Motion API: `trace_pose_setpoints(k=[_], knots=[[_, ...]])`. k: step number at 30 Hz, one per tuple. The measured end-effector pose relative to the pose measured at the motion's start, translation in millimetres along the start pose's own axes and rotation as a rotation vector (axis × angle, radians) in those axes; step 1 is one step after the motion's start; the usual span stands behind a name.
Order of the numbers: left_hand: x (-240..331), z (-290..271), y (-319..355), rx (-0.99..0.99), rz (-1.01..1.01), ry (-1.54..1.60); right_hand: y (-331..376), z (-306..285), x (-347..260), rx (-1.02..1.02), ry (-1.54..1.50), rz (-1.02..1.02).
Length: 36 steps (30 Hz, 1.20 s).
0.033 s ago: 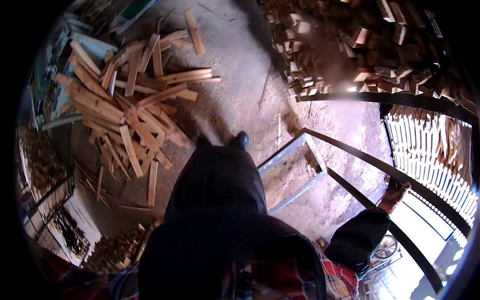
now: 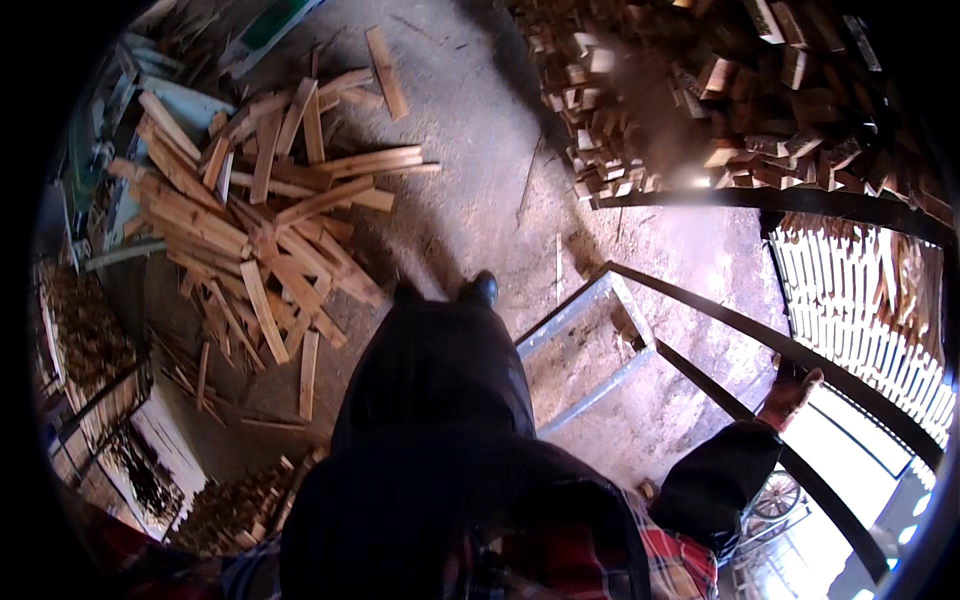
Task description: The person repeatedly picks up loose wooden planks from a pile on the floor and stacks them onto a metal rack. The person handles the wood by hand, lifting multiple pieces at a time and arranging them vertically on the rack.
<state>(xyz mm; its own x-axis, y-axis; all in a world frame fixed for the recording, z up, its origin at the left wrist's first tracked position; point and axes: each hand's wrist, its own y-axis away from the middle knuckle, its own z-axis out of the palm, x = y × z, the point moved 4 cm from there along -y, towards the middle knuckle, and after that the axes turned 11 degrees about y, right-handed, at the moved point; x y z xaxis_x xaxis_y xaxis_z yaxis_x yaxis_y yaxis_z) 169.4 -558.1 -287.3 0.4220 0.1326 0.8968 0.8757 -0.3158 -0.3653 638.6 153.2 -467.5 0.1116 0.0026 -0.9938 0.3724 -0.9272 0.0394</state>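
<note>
My right hand [image 2: 789, 395] is out to the right at the end of a dark sleeve, closed around the dark bar of a metal frame [image 2: 700, 312]; its thumb or a finger sticks out to one side. The frame's long dark bars run from a grey rectangular end [image 2: 590, 390] low over the floor, back past my arm. Only the plaid sleeve [image 2: 130, 545] of my left arm shows, dim at the lower left; the left hand is out of the picture. My dark shoes [image 2: 480, 289] stand between the frame and a heap of loose wooden slats [image 2: 255, 230].
A high stack of cut wood pieces [image 2: 640, 120] fills the far right. Pale slatted crates [image 2: 860, 300] stand beyond my right hand, and a spoked wheel [image 2: 775, 495] sits behind my arm. More stacked wood [image 2: 235, 505] lies at the near left. Single slats lie on the dusty floor [image 2: 470, 190].
The view has shifted very slightly, so the floor and slat heap sit a little lower. My right hand stays on the frame's bar.
</note>
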Motion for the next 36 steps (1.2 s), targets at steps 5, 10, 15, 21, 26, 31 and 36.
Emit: trace_pose_setpoints(k=[5,10,15,21,26,31,36], knots=[[34,7,-30,0.090,0.100,-0.007,-20,-36,18,0.011,0.105,-0.105],[99,-22,-47,0.151,0.291,0.041,-42,-38,48,0.142,-0.143,-0.308],[97,-39,-55,0.237,0.324,0.183,-50,25,69,0.322,0.005,-0.173],[8,-41,-36,0.282,-0.005,0.366,-9,169,35,0.085,0.246,-0.035],[-52,-73,7,0.241,-0.293,0.318,62,289,14,-0.216,0.354,0.036],[-165,-64,122,0.171,-0.700,0.274,131,347,47,-0.597,0.552,0.247],[-266,15,267,-0.244,-0.960,0.153,216,404,100,-1.008,0.816,0.733]])
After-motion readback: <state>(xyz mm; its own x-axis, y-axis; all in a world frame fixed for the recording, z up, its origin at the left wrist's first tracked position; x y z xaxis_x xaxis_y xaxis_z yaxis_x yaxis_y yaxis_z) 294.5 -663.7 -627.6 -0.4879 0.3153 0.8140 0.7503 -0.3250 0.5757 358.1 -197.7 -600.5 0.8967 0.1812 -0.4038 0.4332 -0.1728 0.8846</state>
